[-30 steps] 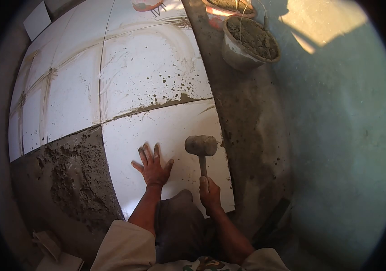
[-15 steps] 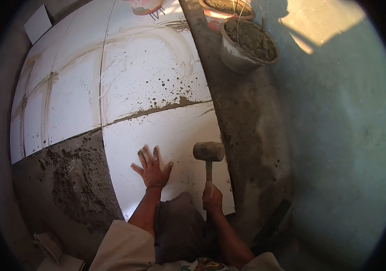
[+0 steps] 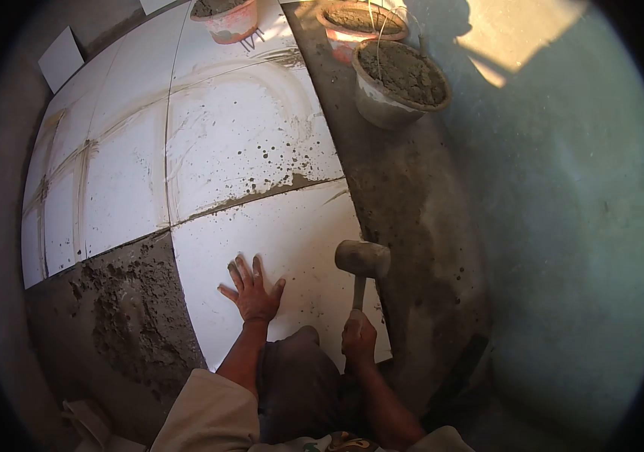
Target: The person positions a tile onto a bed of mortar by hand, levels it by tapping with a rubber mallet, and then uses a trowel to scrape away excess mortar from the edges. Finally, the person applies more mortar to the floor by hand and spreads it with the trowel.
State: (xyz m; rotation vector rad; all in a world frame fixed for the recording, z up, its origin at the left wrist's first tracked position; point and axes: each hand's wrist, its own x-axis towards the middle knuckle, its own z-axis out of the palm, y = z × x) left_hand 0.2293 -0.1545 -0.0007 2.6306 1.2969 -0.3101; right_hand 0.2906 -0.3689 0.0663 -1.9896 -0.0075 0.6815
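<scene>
My left hand lies flat with fingers spread on a large white floor tile. In my right hand is the handle of a rubber mallet, its dark head overlapping the tile's right edge in this view. My knee rests at the near side of this tile. Beyond it, another white tile is spattered with mortar, and a strip of mortar runs along the joint between them. To the left of my hand spreads a bed of rough wet mortar.
Buckets of mortar stand beyond: a grey one and a reddish one at the right, another on the tiles. A greenish wall rises on the right. A white tile piece leans at the far left.
The mallet head has shifted right and slightly down, tilting toward the tile's edge. My left hand keeps its place on the tile. The view has tipped a little upward, showing more of the buckets.
</scene>
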